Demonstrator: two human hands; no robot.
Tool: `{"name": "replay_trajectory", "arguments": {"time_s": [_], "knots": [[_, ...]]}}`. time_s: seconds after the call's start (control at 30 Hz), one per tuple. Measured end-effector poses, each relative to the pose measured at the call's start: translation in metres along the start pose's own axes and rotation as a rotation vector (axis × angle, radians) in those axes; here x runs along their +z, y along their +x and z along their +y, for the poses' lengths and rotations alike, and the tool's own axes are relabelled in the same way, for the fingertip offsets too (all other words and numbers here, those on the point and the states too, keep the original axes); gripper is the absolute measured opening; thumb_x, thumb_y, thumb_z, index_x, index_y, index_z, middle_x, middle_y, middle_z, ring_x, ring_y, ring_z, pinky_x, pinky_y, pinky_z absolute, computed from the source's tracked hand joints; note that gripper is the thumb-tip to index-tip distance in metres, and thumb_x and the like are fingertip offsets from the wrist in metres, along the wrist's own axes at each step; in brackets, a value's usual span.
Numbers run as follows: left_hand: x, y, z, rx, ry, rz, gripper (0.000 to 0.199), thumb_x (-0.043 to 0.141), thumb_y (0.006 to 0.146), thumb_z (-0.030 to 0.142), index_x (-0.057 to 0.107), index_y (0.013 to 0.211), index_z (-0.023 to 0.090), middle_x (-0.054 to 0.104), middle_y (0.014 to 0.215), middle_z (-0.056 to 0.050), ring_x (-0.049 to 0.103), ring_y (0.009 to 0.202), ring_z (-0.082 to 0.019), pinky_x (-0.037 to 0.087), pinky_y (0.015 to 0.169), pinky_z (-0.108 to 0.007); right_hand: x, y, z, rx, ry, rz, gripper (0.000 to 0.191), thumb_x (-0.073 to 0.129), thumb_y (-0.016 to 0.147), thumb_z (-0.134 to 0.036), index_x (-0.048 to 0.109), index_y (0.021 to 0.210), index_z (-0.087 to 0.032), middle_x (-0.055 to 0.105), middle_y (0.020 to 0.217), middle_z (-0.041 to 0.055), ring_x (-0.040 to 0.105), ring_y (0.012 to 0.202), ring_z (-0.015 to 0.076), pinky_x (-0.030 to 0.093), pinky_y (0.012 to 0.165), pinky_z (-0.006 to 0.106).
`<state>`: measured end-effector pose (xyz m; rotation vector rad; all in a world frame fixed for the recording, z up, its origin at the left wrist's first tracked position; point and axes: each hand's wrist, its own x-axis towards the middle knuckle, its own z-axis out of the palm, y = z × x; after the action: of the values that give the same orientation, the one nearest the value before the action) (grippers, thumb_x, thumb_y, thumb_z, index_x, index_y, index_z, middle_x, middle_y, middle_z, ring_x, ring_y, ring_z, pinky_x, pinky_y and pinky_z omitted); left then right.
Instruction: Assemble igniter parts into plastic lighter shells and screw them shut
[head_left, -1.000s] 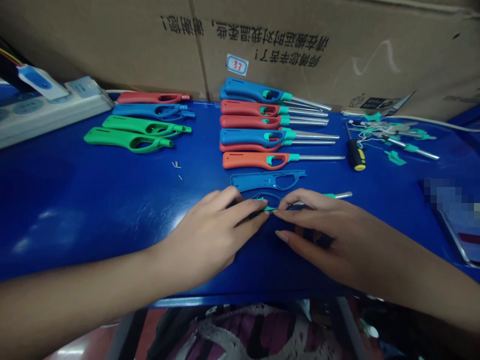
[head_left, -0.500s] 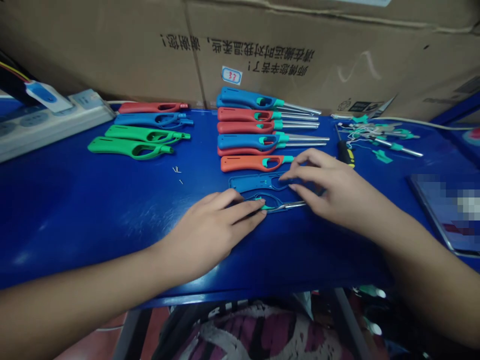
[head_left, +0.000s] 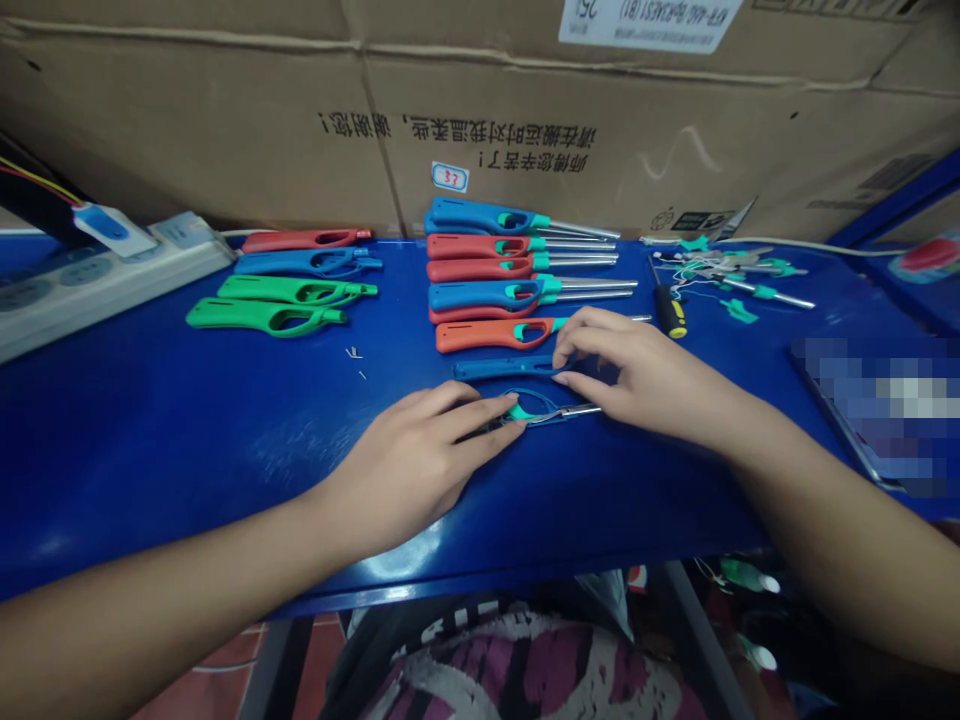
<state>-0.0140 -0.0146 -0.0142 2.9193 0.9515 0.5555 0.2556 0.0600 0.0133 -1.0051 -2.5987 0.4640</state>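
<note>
My left hand [head_left: 424, 455] presses its fingers over an opened blue lighter [head_left: 551, 414], whose green trigger and metal tube show past my fingertips. The rear of that lighter is hidden under the hand. With my right hand [head_left: 622, 365], thumb and fingers closed, I pinch the front end of a separate blue lighter shell half [head_left: 502, 368]. That shell half is tipped partly on its edge, just behind the opened lighter. An orange lighter [head_left: 480, 335] lies directly beyond it.
Several finished-looking lighters [head_left: 480, 297] line up behind. Empty handles [head_left: 270, 316] and tiny screws [head_left: 354, 353] lie to the left, near a power strip [head_left: 45, 290]. On the right are a screwdriver [head_left: 667, 308], loose wired tube parts [head_left: 750, 272] and a tablet-like object [head_left: 847, 410]. A cardboard box [head_left: 262, 130] stands behind.
The loose blue shell half has tilted from lying flat, inner side up, toward its edge in my right hand. My left hand stays on the opened lighter. The view has tipped upward slightly.
</note>
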Motion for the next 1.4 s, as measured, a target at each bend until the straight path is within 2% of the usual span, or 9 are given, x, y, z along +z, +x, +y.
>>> {"name": "replay_trajectory", "arguments": {"time_s": [0.23,0.3,0.4,0.5,0.67,0.87,1.17,1.4], "knots": [[-0.003,0.002,0.000,-0.118,-0.207,0.155,0.026,0.060,0.095,0.015,0.070,0.119,0.016,0.071,0.124,-0.009,0.064,0.108,-0.023,0.055,0.096,-0.040,-0.003,-0.001,-0.009,-0.039,0.061,0.013,0.012,0.062,0.093,-0.024,0.065,0.104,-0.021,0.062,0.106,0.0072,0.061,0.100,0.0215,0.049,0.089,0.034],[-0.007,0.004,-0.001,-0.150,-0.219,0.163,0.022,0.061,0.094,0.016,0.070,0.114,0.015,0.072,0.117,-0.009,0.064,0.104,-0.023,0.055,0.093,-0.040,-0.005,-0.002,-0.014,-0.085,0.126,-0.036,0.010,0.062,0.094,-0.026,0.065,0.102,-0.021,0.063,0.105,0.0064,0.062,0.097,0.0196,0.049,0.086,0.032],[-0.013,0.006,-0.002,-0.181,-0.198,0.130,0.017,0.062,0.095,0.019,0.071,0.108,0.016,0.073,0.108,-0.007,0.062,0.099,-0.023,0.053,0.089,-0.040,-0.005,-0.003,-0.019,-0.115,0.151,-0.174,0.011,0.061,0.095,-0.028,0.065,0.102,-0.020,0.064,0.104,0.0055,0.061,0.093,0.0178,0.048,0.080,0.029],[-0.016,0.006,-0.003,-0.200,-0.168,0.079,0.015,0.061,0.095,0.022,0.072,0.105,0.018,0.072,0.103,-0.006,0.061,0.095,-0.023,0.052,0.084,-0.040,-0.003,-0.004,-0.020,-0.096,0.119,-0.233,0.009,0.060,0.096,-0.026,0.064,0.100,-0.020,0.065,0.100,0.0052,0.061,0.088,0.0169,0.046,0.073,0.028],[-0.017,0.005,-0.004,-0.212,-0.139,0.036,0.016,0.059,0.096,0.023,0.073,0.104,0.018,0.070,0.103,-0.007,0.060,0.092,-0.022,0.051,0.081,-0.038,-0.002,-0.003,-0.018,-0.097,0.159,-0.238,0.002,0.061,0.093,-0.021,0.063,0.093,-0.019,0.065,0.092,0.0031,0.059,0.080,0.0142,0.043,0.066,0.025],[-0.018,0.006,-0.003,-0.238,-0.151,0.041,0.018,0.058,0.097,0.024,0.074,0.105,0.019,0.071,0.098,-0.007,0.061,0.088,-0.021,0.051,0.079,-0.035,-0.005,-0.004,-0.019,-0.111,0.194,-0.256,0.007,0.057,0.096,-0.020,0.064,0.093,-0.020,0.065,0.096,0.0040,0.060,0.082,0.0146,0.044,0.071,0.026],[-0.023,0.002,-0.005,-0.322,-0.178,-0.024,0.014,0.061,0.097,0.028,0.071,0.104,0.020,0.074,0.099,-0.003,0.067,0.090,-0.021,0.053,0.078,-0.034,-0.001,-0.003,-0.018,-0.077,0.162,-0.240,0.004,0.061,0.094,-0.022,0.063,0.090,-0.019,0.065,0.090,0.0024,0.058,0.077,0.0135,0.040,0.064,0.024],[-0.024,0.004,-0.001,-0.370,-0.238,-0.012,0.014,0.060,0.097,0.026,0.069,0.106,0.018,0.074,0.100,-0.004,0.069,0.087,-0.018,0.053,0.067,-0.026,0.000,-0.002,-0.020,-0.048,0.130,-0.198,0.010,0.056,0.096,-0.022,0.062,0.089,-0.020,0.064,0.083,0.0013,0.056,0.071,0.0130,0.039,0.063,0.025]]}}
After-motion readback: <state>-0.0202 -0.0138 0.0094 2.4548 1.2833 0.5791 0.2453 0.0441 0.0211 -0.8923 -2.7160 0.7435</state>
